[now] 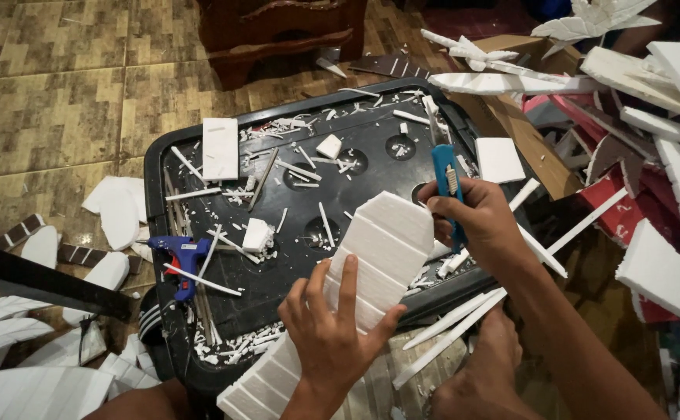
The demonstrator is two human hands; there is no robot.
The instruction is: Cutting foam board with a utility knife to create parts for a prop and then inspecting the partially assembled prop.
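Note:
A long white foam strip [371, 257], scored with cross lines, lies slanted over the near edge of a black plastic lid [161, 171]. My left hand [332, 327] presses flat on its lower half, fingers spread. My right hand [476, 222] grips a blue utility knife [447, 183] beside the strip's upper right end, blade pointing away from me. My bare foot [484, 373] rests below the right hand.
A blue glue gun [178, 257], foam sticks and scraps litter the lid. Foam offcuts lie on the tiled floor at left. At right a cardboard box [526, 140] and piled white and red foam sheets [651, 155] crowd in. Dark wooden furniture [277, 31] stands behind.

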